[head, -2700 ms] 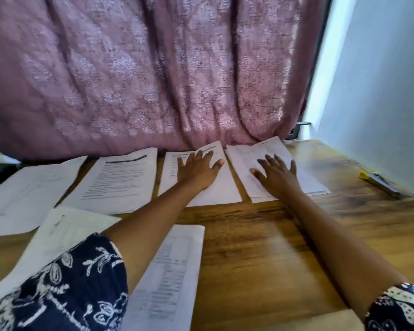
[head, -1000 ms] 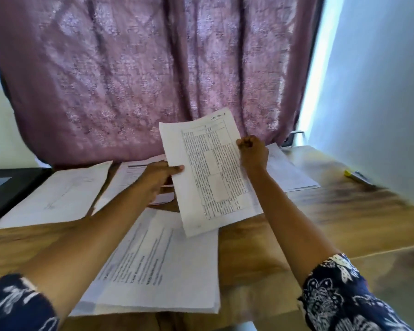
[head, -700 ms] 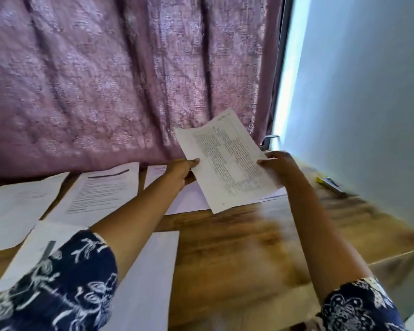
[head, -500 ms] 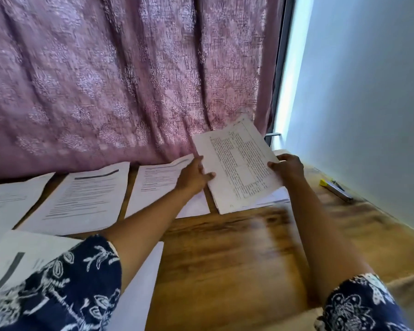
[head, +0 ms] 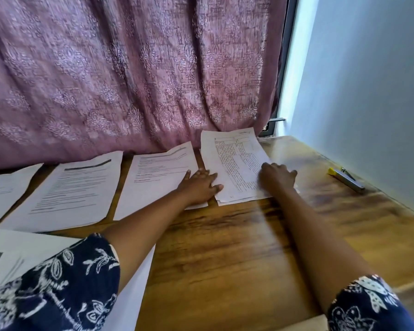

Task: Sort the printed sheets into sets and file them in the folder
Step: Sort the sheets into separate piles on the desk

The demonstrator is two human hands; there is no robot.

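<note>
Several piles of printed sheets lie in a row along the back of the wooden table point(head: 225, 247). The rightmost pile point(head: 234, 163) carries a densely printed sheet on top, and my right hand point(head: 276, 175) rests flat on its right part. My left hand point(head: 198, 185) lies with straight fingers across the gap, touching that pile's left edge and the neighbouring pile point(head: 158, 173). Further left lie a pile with a dark heading bar point(head: 69, 189) and another sheet point(head: 3, 189) at the frame's edge. More sheets point(head: 29, 249) sit near me, partly under my left sleeve. No folder is in view.
A yellow-tipped pen or cutter point(head: 345, 179) lies at the table's right side by the pale wall. A mauve patterned curtain point(head: 129, 80) hangs right behind the piles. A bare stretch of wood runs between my arms.
The printed sheet I held up in both hands has come down onto the rightmost pile. Both hands have let go of it and now lie flat on the papers.
</note>
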